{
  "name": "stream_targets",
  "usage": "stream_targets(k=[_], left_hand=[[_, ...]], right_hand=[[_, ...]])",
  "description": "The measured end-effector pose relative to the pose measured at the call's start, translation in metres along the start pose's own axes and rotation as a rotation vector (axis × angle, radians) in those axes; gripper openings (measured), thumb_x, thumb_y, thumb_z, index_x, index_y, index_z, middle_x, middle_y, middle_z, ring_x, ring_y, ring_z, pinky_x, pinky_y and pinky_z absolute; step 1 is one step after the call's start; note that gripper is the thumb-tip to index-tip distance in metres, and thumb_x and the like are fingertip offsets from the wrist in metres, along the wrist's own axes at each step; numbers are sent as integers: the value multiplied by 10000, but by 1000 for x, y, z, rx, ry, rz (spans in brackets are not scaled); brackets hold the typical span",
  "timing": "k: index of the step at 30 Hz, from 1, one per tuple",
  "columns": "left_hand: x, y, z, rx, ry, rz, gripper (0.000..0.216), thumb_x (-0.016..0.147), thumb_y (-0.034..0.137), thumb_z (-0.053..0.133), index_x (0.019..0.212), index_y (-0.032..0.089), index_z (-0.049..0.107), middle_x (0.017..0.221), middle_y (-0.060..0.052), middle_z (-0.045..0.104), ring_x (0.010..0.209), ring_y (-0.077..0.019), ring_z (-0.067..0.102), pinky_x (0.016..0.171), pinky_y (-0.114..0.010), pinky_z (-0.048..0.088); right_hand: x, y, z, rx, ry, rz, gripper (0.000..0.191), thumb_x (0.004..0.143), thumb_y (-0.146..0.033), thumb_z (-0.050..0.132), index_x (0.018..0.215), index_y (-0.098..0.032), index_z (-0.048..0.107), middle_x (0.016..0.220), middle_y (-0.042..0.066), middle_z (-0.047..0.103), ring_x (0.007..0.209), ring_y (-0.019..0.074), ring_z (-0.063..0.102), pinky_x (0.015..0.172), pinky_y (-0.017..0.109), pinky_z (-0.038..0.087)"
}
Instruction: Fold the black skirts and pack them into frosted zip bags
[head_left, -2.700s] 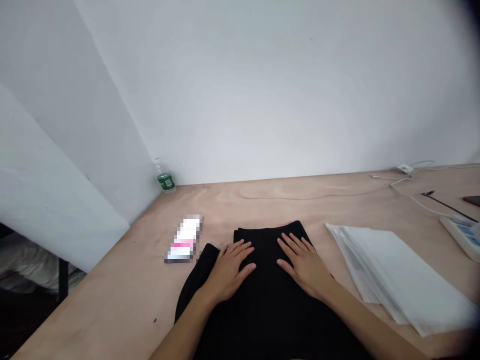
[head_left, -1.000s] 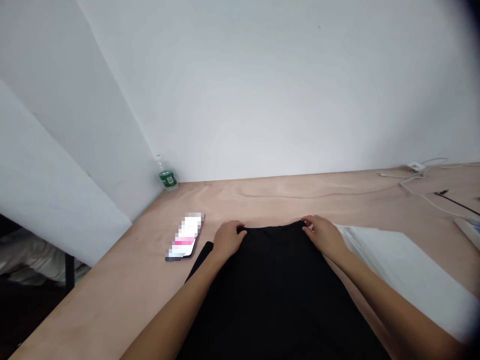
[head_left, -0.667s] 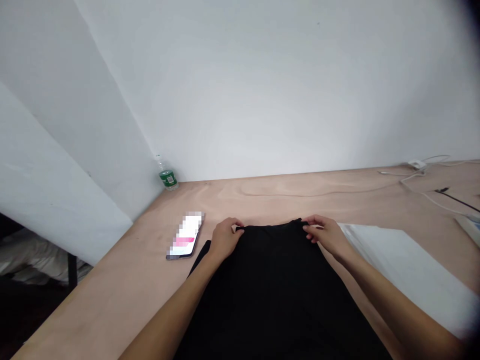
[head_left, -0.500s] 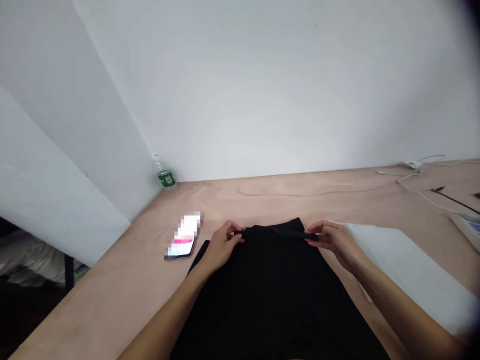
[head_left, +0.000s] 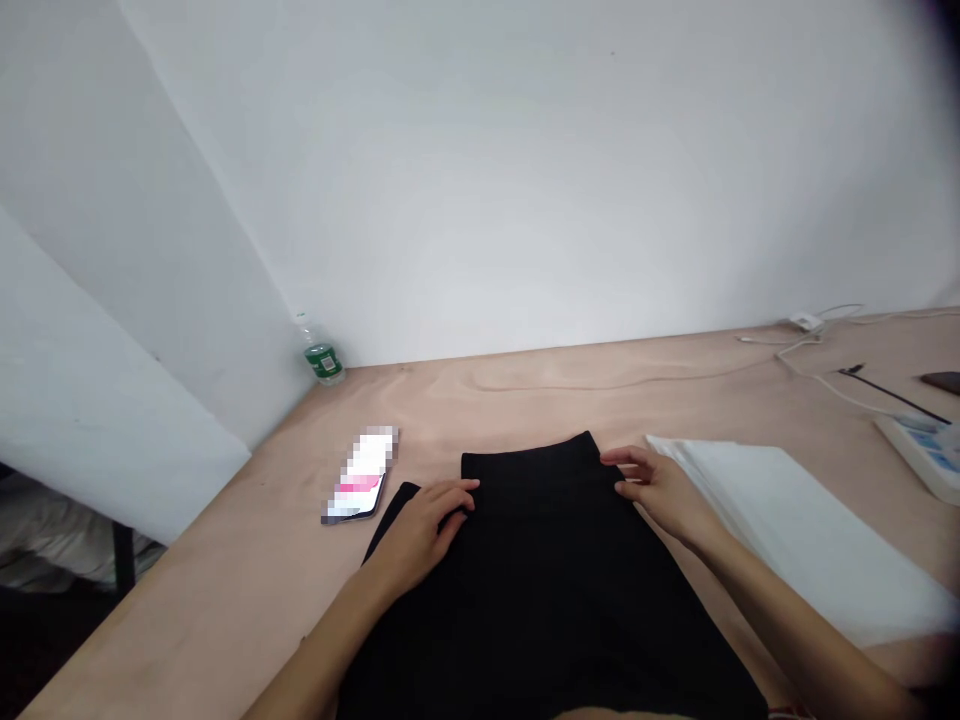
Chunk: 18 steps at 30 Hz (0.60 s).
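Note:
A black garment (head_left: 547, 590) lies flat on the wooden table (head_left: 225, 610) in front of me, its narrow far end pointing away. My left hand (head_left: 424, 520) rests on the garment's far left corner with the fingers stretched out flat. My right hand (head_left: 656, 487) lies along the far right edge, fingers loosely curled against the cloth, and I see nothing pinched in them. A phone (head_left: 360, 480) with a lit screen sits on the table just left of the garment.
A stack of white plastic bags (head_left: 795, 540) lies right of the garment. A small green-labelled bottle (head_left: 321, 355) stands in the back left corner by the wall. White cables (head_left: 810, 345), a power strip (head_left: 919, 450) and a dark object (head_left: 943, 381) are at the far right.
Both hands slid from the middle of the garment to its far corners, gripped and tugged them, then let go. Now they rest a little nearer on the cloth's side edges.

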<state>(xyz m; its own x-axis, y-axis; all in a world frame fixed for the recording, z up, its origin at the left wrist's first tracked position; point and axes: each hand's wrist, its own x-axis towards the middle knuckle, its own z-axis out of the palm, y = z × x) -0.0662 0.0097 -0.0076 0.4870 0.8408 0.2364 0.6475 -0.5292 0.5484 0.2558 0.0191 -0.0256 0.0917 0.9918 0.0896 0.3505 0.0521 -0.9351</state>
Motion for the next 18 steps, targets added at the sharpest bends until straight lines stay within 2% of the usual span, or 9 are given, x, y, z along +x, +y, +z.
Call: stream_targets(k=[7, 12, 15, 18], left_hand=[[-3, -2, 0, 111, 10, 62, 190, 870, 188, 422, 921, 256, 591, 1168, -9, 603, 1045, -180, 542, 950, -404, 376], [-5, -1, 1, 274, 23, 172, 209, 871, 179, 436, 969, 249, 606, 1130, -19, 630, 1011, -193, 551, 891, -403, 406], [-4, 2, 2, 332, -5, 187, 230, 868, 174, 440, 983, 256, 622, 1126, -12, 637, 1040, -208, 543, 867, -404, 429], [-12, 7, -3, 336, -1, 166, 242, 858, 192, 462, 1016, 271, 628, 1142, -8, 631, 1101, -224, 514, 895, -420, 430]], right_hand=[[4, 5, 4, -131, 60, -59, 253, 659, -160, 559, 884, -234, 647, 914, 24, 688, 838, 204, 642, 758, 351, 517], [3, 8, 4, -246, 41, -105, 283, 698, -189, 534, 952, -240, 647, 949, 17, 686, 856, 191, 632, 757, 329, 508], [3, 9, 6, -344, 26, -145, 293, 679, -193, 559, 946, -252, 666, 931, 20, 685, 838, 219, 620, 775, 388, 490], [-6, 1, 3, -416, 41, -223, 284, 683, -216, 586, 949, -269, 670, 1015, 23, 664, 966, 256, 567, 890, 453, 420]])
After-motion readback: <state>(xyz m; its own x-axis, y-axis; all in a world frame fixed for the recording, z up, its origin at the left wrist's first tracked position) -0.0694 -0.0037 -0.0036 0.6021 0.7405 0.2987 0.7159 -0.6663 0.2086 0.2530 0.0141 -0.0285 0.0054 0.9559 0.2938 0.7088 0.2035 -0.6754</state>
